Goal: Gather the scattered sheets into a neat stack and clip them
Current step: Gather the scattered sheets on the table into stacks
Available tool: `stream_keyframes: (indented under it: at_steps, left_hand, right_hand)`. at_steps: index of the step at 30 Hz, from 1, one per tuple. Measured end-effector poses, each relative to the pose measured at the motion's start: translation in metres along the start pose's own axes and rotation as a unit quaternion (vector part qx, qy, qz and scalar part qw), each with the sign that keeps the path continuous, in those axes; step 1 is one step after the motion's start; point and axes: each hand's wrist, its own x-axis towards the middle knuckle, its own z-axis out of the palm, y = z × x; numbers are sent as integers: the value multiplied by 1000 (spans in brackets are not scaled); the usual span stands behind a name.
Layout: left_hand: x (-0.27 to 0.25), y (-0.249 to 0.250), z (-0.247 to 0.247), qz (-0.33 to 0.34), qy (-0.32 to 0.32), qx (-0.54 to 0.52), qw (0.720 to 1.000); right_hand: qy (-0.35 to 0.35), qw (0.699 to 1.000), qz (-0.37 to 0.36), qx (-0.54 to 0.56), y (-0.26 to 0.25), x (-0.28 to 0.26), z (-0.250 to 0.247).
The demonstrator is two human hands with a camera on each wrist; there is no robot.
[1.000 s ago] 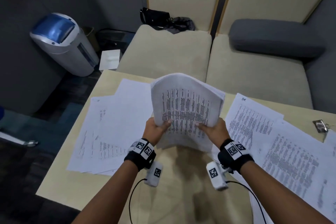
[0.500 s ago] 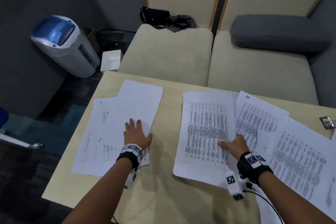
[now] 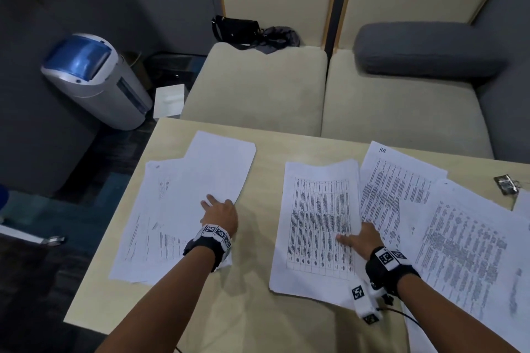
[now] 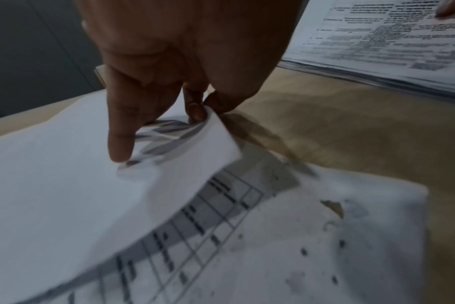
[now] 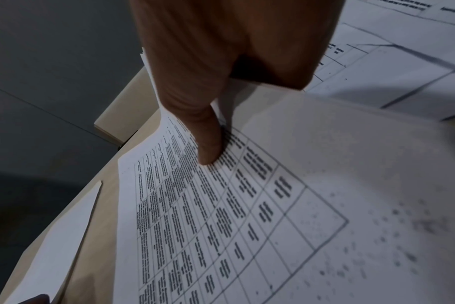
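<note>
A stack of printed sheets [image 3: 315, 223] lies on the wooden table [image 3: 252, 309], right of centre. My right hand [image 3: 358, 238] holds its right edge: the thumb [image 5: 208, 152] presses on the top page and the edge lifts toward my palm, with the other fingers hidden. On the left, loose sheets [image 3: 160, 223] lie overlapped, topped by a blank sheet [image 3: 212, 169]. My left hand [image 3: 219, 209] pinches the near edge of that blank sheet [image 4: 78, 185] between thumb and fingers [image 4: 195, 111], curling it up. A metal binder clip [image 3: 506, 184] lies at the table's far right.
More printed sheets [image 3: 459, 238] spread over the right side of the table, partly under the stack. Beige sofa seats [image 3: 258, 86] with a grey cushion [image 3: 427, 49] and a black bag [image 3: 235, 30] stand behind. A white-and-blue appliance [image 3: 91, 80] is on the floor at left.
The stack that both hands held upright now lies flat on the table. My left hand went to the left sheets and now pinches the top one. My right hand shifted to the stack's right edge.
</note>
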Motion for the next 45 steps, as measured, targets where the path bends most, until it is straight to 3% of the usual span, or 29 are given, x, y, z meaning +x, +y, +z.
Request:
stream_keyframes:
  at_steps: [4,6,7,10,13,15,16,20,23,25,29,35,40,45]
  left_hand:
    - [-13,9,-23,39,-2,18,999]
    - [-37,25,-54,102,34,-93,990]
    - [-50,35,-69,152,64,-178,970]
    - [-100,61,-109,283,120,-433,847]
    - [-136,82,-125,307,77,-597,737]
    - [-141,88,-116,285,45,-667,687]
    - [-137,89,-104,267,34,-678,684]
    - [-120,85,-50,177,-14,-667,724]
    - [-118,80,-15,124,-27,-593,795]
    - [-115,78,2,101,-43,-548,829]
    - [-103,78,15,97,-70,-444,888]
    - [-83,85,9,119,-85,-281,948]
    - [-71,75,-3,96,-81,-250,960]
    - [-38,-3,-21,-76,74,-373,922]
  right_hand:
    - [-9,1000,-17,20,-1,-3,-3]
    - [-6,999,-20,37,2,2,-2]
    - [-8,999,-15,40,4,4,-2]
    - [-23,997,2,80,14,13,-1]
    - [-53,979,14,195,11,3,-2]
    - [-48,972,6,230,7,-1,-3]
    - [-37,976,9,213,4,-2,-6]
    - [-37,967,46,248,6,0,-12]
    - [-51,939,41,336,23,11,-11]
    - [-53,935,31,349,21,9,-13]
    - [-82,943,9,322,12,3,-11]
    - [-32,978,-50,202,20,15,-4]
    - [0,988,-111,111,23,22,-2]
    - [7,989,-121,85,26,28,-1]
